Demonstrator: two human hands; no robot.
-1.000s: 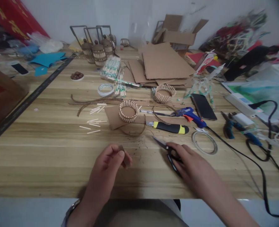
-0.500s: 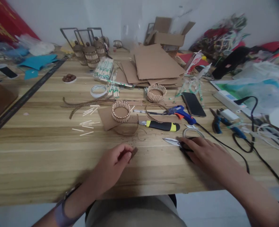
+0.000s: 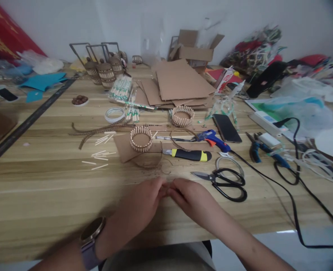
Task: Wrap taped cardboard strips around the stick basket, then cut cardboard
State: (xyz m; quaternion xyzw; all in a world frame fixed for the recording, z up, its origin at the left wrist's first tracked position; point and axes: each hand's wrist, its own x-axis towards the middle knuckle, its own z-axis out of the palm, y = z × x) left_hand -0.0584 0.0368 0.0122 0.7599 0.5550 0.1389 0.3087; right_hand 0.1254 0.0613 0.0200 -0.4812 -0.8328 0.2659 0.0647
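Observation:
My left hand [image 3: 146, 197] and my right hand [image 3: 190, 197] meet close above the table near its front edge, fingertips pinched together. The small brown piece seen in my left fingers earlier is now hidden between them. To the right, black-handled scissors [image 3: 221, 178] lie partly open. Beyond my hands are a black-and-yellow utility knife [image 3: 191, 154], a blue glue gun [image 3: 213, 140] and a ring of short wooden sticks [image 3: 141, 139] on a piece of cardboard [image 3: 123, 148]. A second stick ring [image 3: 182, 116] stands farther back.
Loose sticks [image 3: 101, 153] and braided cord [image 3: 99, 130] lie at left. Behind are bagged sticks [image 3: 121, 88], stacked cardboard [image 3: 183, 81] and small lidded stick buckets [image 3: 106, 73]. A phone [image 3: 227, 128], pliers [image 3: 255, 150] and a black cable [image 3: 294, 203] lie at right.
My right hand has let go of the scissors, left them on the table, and moved left to meet my left hand. The brown piece has become hidden.

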